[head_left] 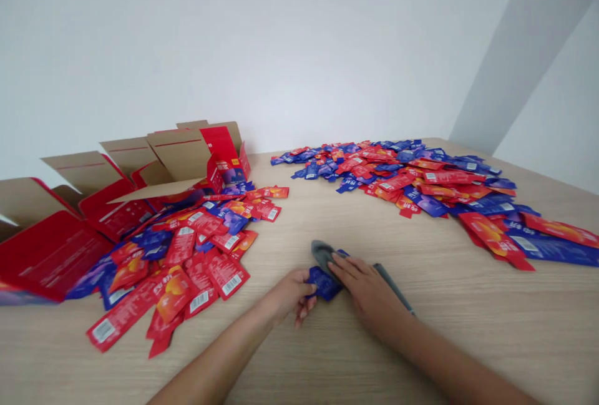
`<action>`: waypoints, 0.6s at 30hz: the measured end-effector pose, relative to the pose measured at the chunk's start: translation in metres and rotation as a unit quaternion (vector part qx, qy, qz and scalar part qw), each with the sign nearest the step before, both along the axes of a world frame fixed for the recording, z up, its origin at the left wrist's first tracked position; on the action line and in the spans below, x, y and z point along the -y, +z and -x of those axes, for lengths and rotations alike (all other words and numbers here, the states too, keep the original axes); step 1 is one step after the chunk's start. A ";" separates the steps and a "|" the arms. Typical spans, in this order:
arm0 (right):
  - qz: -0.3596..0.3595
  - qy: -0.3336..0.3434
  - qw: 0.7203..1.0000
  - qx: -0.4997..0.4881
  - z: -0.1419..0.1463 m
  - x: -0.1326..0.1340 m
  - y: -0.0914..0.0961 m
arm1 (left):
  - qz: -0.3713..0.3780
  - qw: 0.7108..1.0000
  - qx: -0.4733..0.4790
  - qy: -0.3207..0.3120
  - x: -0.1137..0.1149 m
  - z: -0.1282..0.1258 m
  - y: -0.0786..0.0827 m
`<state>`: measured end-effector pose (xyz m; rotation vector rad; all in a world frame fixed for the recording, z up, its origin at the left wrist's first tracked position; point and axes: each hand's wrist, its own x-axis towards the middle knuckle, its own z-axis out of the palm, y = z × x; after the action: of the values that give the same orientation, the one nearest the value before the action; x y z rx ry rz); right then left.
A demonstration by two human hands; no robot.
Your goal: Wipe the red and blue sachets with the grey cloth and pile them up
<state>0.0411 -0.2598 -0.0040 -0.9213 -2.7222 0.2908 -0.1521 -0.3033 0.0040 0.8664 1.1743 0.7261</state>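
Observation:
On the table (309, 355), a dark blue packet (325, 284) lies between my two hands. My left hand (294, 296) pinches its left end between thumb and fingers. My right hand (358, 280) reaches over the packet from the right, its fingers resting on a grey tool with a rounded end (322, 251). The fingers hide much of that tool. A dark grey narrow bar (393, 287) shows on the far side of my right hand; whether it belongs to the same tool, I cannot tell.
Red and blue packets (201, 261) are heaped at the left, before several open red cardboard boxes (112, 205). A larger spread of similar packets (421, 180) stretches along the back and right. Behind the table stands a white wall (299, 49).

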 end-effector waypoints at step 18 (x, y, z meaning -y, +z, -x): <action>-0.006 -0.166 0.949 -0.266 -0.050 -0.051 -0.007 | -0.365 0.759 -0.531 -0.091 0.019 -0.001 0.007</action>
<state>0.0909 -0.2085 -0.0111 -1.0911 -2.0414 0.3885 -0.1508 -0.3221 0.0110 2.2187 1.7678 0.4949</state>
